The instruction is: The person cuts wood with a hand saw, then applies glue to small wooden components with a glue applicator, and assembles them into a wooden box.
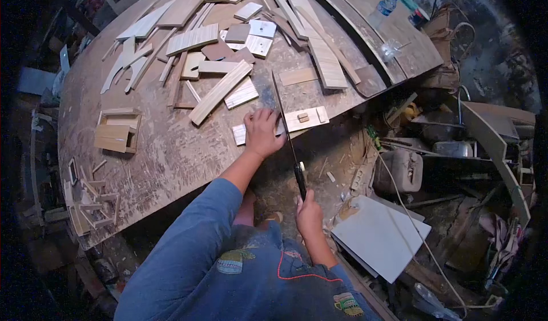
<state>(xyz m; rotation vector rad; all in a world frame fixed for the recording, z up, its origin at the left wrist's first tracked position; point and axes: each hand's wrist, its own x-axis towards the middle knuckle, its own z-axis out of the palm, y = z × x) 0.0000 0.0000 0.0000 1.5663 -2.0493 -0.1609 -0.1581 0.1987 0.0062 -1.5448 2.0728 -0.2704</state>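
Note:
A narrow pale wooden board (293, 119) lies along the near edge of the worktable (188, 150). My left hand (264, 132) grips it from above, fingers bent over its surface. In my right hand (309, 214) is a handsaw (299, 175), held by its dark handle below the table edge. The saw's long blade runs up across the board, just right of my left fingers, its tip over the tabletop. Whether the teeth have cut into the wood I cannot tell. A small wooden block (303, 118) sits on the board right of the blade.
Loose planks and offcuts (193, 38) crowd the far part of the table. A small wooden box (118, 131) stands at the left. A plastic bottle (386, 5) is at the far right. On the floor are a white panel (379, 235), a jerrycan (398, 171) and a cable.

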